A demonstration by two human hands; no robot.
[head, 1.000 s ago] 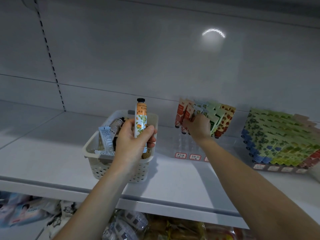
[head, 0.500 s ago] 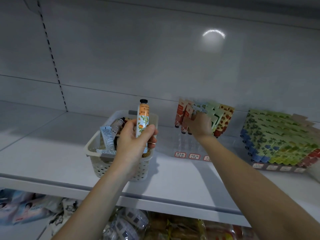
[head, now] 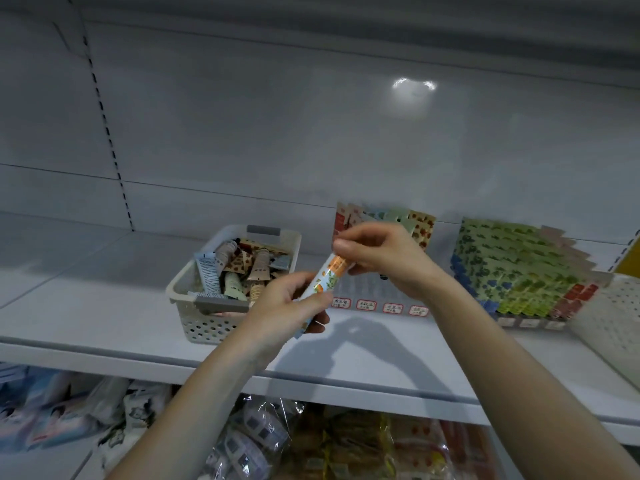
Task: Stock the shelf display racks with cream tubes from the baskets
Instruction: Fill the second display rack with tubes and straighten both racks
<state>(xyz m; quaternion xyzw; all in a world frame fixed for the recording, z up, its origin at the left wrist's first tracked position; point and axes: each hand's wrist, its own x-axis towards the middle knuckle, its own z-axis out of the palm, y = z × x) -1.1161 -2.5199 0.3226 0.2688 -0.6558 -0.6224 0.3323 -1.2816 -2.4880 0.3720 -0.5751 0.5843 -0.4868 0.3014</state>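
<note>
An orange-and-white cream tube [head: 327, 278] with a leaf print lies tilted between both hands, above the shelf front. My left hand [head: 287, 308] grips its lower end and my right hand [head: 384, 254] pinches its upper, cap end. To the left stands a white perforated basket [head: 207, 323] holding several cream tubes. Behind my right hand is a clear display rack [head: 377, 292] with a few tubes [head: 420, 225] standing at its back. A second rack [head: 519, 271] on the right is packed with green, blue and red tubes.
The white shelf [head: 86, 299] stretches left of the basket. Another white perforated basket [head: 609, 320] sits at the far right edge. Price labels [head: 379, 305] line the rack fronts. Wrapped goods [head: 256, 441] fill the shelf below.
My right hand left the rack tubes and came back to grasp the top of the orange tube. My left hand moved the tube right and tilted it from upright.
</note>
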